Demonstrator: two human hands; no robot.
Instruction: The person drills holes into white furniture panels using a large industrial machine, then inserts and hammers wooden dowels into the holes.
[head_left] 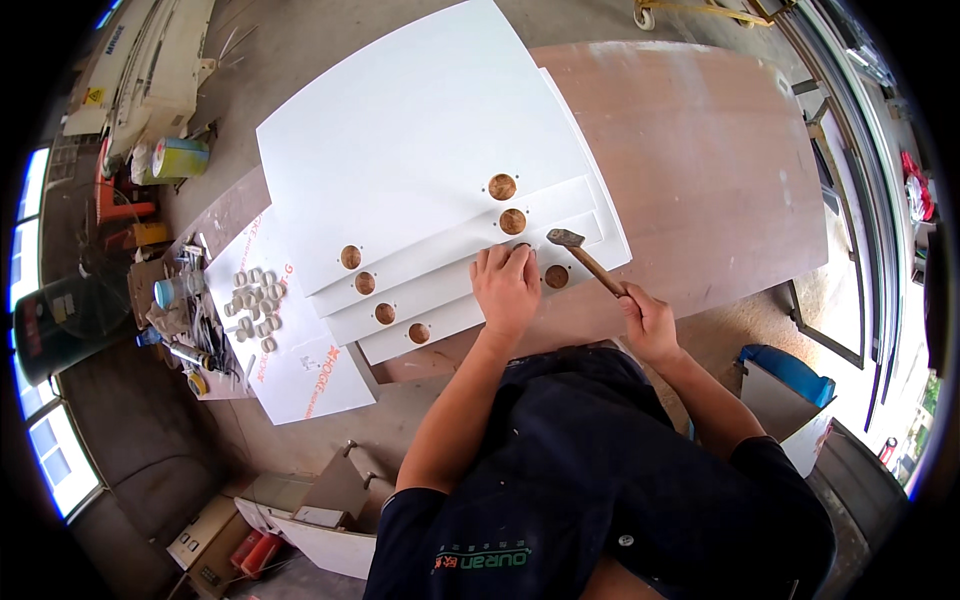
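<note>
My right hand [650, 322] is wrapped round the wooden handle of a hammer [590, 262]. Its metal head is raised just right of my left hand [505, 292]. The left fingers are bent and drawn together over a hole near the right end of one of the stacked white panels [400, 130]. A dark bit shows at those fingertips, too covered to name. Other round brown holes, such as this upper one [502, 187], sit along the panels' near edges, with small dots beside them.
The stack rests on a large brown board [700, 160]. To the left, several small round pale caps [258, 300] lie on a white sheet with red print [310, 385]. Tools and a can [180, 158] crowd the far left. A blue-topped box [788, 375] stands at right.
</note>
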